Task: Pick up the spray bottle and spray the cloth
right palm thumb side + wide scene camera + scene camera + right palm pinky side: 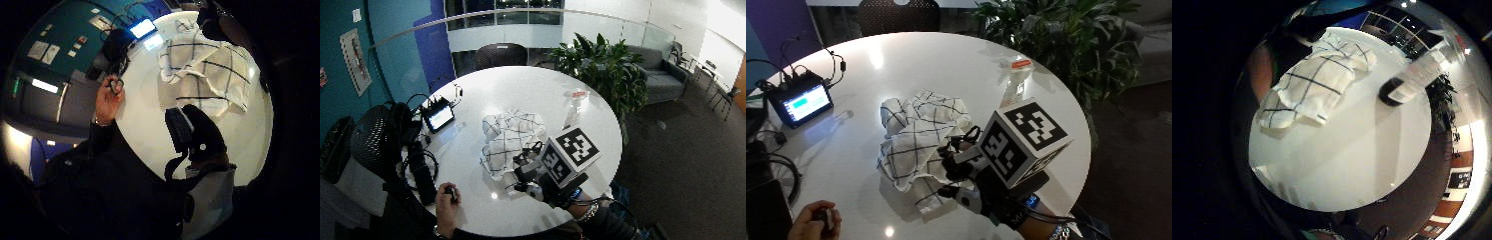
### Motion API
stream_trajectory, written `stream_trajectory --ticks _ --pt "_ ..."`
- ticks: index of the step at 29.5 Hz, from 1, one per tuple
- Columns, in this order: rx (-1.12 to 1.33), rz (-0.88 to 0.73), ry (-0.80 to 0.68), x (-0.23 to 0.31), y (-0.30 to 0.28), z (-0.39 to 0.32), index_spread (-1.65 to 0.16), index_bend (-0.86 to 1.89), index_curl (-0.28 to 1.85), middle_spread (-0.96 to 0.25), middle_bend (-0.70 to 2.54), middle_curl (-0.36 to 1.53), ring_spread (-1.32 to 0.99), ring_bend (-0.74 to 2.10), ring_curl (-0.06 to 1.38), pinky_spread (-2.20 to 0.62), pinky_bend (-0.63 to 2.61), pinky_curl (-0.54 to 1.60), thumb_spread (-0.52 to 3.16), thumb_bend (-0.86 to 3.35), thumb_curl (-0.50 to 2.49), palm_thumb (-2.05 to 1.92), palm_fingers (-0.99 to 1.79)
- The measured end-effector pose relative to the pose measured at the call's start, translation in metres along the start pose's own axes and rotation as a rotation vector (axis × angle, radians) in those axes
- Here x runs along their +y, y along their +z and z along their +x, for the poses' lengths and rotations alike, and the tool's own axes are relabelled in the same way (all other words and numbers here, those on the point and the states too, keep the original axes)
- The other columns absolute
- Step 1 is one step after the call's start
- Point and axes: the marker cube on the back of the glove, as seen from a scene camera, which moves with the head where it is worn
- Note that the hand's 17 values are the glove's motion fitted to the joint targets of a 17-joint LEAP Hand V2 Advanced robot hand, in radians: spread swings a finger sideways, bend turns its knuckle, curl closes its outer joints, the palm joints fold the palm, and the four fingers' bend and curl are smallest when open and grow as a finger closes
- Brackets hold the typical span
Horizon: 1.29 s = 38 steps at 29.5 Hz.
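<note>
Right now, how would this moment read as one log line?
right hand: over cloth, holding nothing | spray bottle: untouched near table edge | stage: before pickup

The cloth (920, 140) is laid at the middle of the tabletop (912, 65); the spray bottle (1015, 77) is set beyond it near the far edge, well apart, and a small screen (802, 102) at the opposite edge.

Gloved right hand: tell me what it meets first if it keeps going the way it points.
Probably the checked cloth: the right hand sits at its near edge, fingers aimed across it. The spray bottle lies farther off to the side; height above the cloth is unclear.
</note>
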Motion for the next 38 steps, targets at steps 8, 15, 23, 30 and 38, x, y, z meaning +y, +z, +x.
stream_trajectory --ticks 8,15,23,30,38 --pt "-0.023 0.063 0.199 -0.007 -0.011 0.065 -0.38 0.18 0.31 -0.02 0.18 0.26 -0.04 0.28 0.25 0.25 0.19 0.24 1.11 0.17 0.2 0.59 0.66" --pt "-0.177 0.282 0.455 -0.02 -0.027 0.125 -0.36 0.19 0.33 -0.03 0.2 0.29 -0.04 0.29 0.27 0.25 0.17 0.25 1.13 0.15 0.22 0.64 0.74" --pt "-0.387 0.426 0.655 -0.051 -0.015 0.163 -0.32 0.15 0.34 -0.05 0.21 0.32 -0.04 0.29 0.3 0.23 0.2 0.27 1.15 0.13 0.25 0.7 0.81" --pt "-0.539 0.476 0.674 -0.077 -0.001 0.176 -0.29 0.11 0.32 -0.05 0.2 0.34 -0.04 0.3 0.32 0.21 0.23 0.3 1.16 0.11 0.28 0.73 0.78" --pt "-0.714 0.518 0.616 -0.1 0.009 0.184 -0.29 0.11 0.29 -0.07 0.25 0.37 -0.06 0.33 0.33 0.19 0.2 0.31 1.15 0.07 0.31 0.76 0.82"
